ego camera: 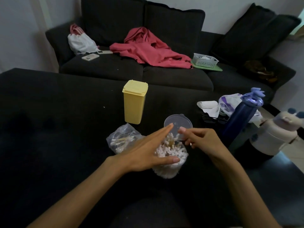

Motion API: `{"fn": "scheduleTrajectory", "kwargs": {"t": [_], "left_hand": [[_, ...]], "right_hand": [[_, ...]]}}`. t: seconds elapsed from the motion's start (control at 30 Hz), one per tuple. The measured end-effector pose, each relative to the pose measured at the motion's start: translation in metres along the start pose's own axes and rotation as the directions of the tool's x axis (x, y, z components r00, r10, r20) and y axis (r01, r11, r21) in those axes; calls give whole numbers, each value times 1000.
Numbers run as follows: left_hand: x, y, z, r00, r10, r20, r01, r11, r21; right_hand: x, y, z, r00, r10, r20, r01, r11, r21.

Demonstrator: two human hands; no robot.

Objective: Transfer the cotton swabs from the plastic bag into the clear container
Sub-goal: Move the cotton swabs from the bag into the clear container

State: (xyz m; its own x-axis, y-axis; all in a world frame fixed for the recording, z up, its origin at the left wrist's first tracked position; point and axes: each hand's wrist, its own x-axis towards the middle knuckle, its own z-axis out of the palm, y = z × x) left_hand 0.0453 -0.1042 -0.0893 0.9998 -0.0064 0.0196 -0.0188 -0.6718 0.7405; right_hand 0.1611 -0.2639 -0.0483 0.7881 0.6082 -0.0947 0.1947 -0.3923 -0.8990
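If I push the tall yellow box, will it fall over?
Probably, if pushed near its top: the yellow box stands tall on a narrow base. It looks like thin plastic, so likely light. The dark cushion beneath seems soft, so less steady.

white cotton swabs, yellow box, red jacket

Both forearms bare; left hand and right hand ungloved.
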Motion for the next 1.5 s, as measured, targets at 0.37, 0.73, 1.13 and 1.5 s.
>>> {"fn": "scheduleTrajectory", "kwargs": {"t": [0.37,0.73,1.13,1.5], "left_hand": [[4,-2,15,998,53,19,-54,826,561],[-13,2,0,896,230,-379,-97,937,337],[14,-4,-1,882,-149,-447,165,986,-3],[30,-7,3,866,-243,-438,254,967,-35]], "right_hand": [[8,24,20,985,161,-62,-154,982,112],[-1,9,8,998,-11,-60,15,998,65],[12,21,33,957,-136,-258,119,990,-79],[18,28,34,959,-151,-239,72,947,-313]]}}
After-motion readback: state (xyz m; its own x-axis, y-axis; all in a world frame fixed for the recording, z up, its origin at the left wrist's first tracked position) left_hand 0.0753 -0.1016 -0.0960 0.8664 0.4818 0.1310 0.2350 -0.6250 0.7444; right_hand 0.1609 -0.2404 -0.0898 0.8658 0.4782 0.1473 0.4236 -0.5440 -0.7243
